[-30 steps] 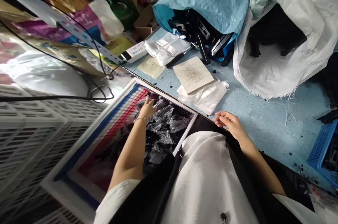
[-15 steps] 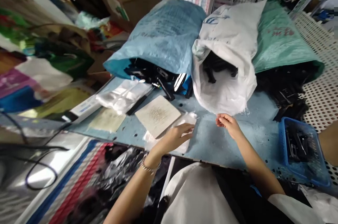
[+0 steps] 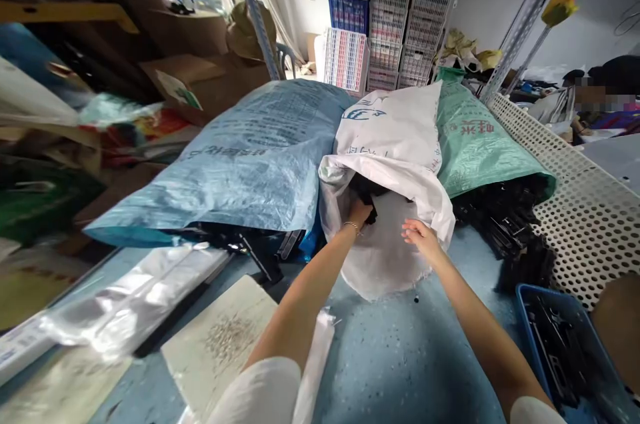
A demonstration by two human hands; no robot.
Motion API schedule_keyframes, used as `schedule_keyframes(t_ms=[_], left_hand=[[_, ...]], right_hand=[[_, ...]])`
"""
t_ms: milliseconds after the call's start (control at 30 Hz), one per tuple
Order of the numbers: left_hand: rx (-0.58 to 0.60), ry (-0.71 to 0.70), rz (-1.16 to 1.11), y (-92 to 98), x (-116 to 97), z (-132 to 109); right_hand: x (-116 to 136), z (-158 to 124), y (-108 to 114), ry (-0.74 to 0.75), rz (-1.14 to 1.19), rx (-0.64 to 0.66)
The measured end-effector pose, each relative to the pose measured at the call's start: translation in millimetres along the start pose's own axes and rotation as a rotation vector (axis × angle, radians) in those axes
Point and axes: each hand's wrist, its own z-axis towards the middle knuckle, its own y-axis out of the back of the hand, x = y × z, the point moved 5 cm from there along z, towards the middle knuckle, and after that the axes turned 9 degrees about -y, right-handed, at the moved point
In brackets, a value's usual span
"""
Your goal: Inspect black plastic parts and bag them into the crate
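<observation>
My left hand is inside the mouth of the white woven sack, its fingers closed round a black plastic part. Further in, more black pieces show dimly, and the sack's depth is hidden. At the right side of the same opening is my right hand, fingers loosely bent and apart, with nothing visible in them. Whether it touches the sack lining I cannot tell. A blue sack with black parts at its mouth lies to the left, and a green sack spilling black parts to the right.
A pale square board with a worn, speckled middle lies on the blue table. Beside it are clear plastic bags. A blue basket of black parts stands at right, near a perforated panel. Crates are stacked behind.
My left hand has moved from beside the board into the white sack and closed on a black part. My right hand has come up to the sack's mouth. The view has tilted upward.
</observation>
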Motion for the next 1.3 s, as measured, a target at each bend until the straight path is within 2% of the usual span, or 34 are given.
schedule_keyframes(t_ms=[100, 233, 300, 367, 433, 500, 567, 633, 867, 933, 1033, 1100, 1167, 1233, 1300], left_hand=[[0.144, 0.044, -0.222, -4.2, 15, -48], [0.406, 0.202, -0.738, -14.4, 15, -150], [0.37, 0.265, -0.833, -13.5, 9, -192], [0.25, 0.244, -0.741, -7.2, 1, -222], [0.195, 0.22, -0.681, -2.7, -8, -243], [0.223, 0.257, -0.663, -2.5, -14, -260], [0.272, 0.302, -0.612, -4.4, -18, -275], [0.297, 0.317, -0.561, -7.7, -23, -287], [0.268, 0.383, -0.707, -24.4, -30, -308], [0.258, 0.396, -0.746, -28.1, -29, -309], [0.177, 0.365, -0.81, -27.1, -27, -305], [0.115, 0.346, -0.834, -22.7, -25, -301], [0.09, 0.349, -0.836, -19.4, -23, -297], [0.143, 0.363, -0.797, -21.7, -22, -297], [0.17, 0.319, -0.699, -25.3, -22, -300]], right_hand=[[-3, 0, -12, -0.021, 0.045, 0.034], [5, -30, -44, 0.029, 0.093, 0.158], [14, -57, -60, 0.089, 0.042, 0.223], [24, -88, -70, 0.168, -0.056, 0.25], [35, -114, -71, 0.294, -0.195, 0.213], [44, -134, -67, 0.456, -0.373, 0.134], [48, -146, -62, 0.579, -0.538, 0.073], [48, -150, -57, 0.62, -0.641, 0.045], [43, -156, -48, 0.566, -0.628, 0.119], [40, -159, -44, 0.527, -0.646, 0.089], [34, -172, -38, 0.463, -0.642, 0.017], [31, -193, -41, 0.543, -0.67, 0.064], [24, -218, -53, 0.696, -0.752, 0.195], [13, -241, -66, 0.799, -0.839, 0.299], [4, -256, -74, 0.787, -0.857, 0.309]])
